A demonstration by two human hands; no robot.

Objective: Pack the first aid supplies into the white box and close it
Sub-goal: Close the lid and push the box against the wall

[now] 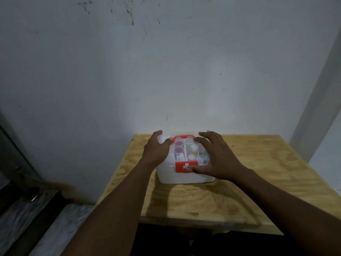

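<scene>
Scuffed pale wall [166,61] behind, plywood table [258,182] against it. We see white box [180,177] at table's far middle, clear lid [186,150] on, red handle [183,137] at far edge, red cross latch [181,167] on near face; bottles [179,150], white caps [193,146] blurred inside. Our left hand [156,150] curls over far-left corner, gripping box. Our right hand [215,159] lies spread on lid's right side, thumb touching latch. Both hide lid's sides.

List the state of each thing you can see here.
white box: on the wooden table, packed, clear lid down; whether it is latched cannot be told.
red latch: right thumb on it.
left hand: grips the box's left edge.
right hand: fingers spread over the lid.
</scene>
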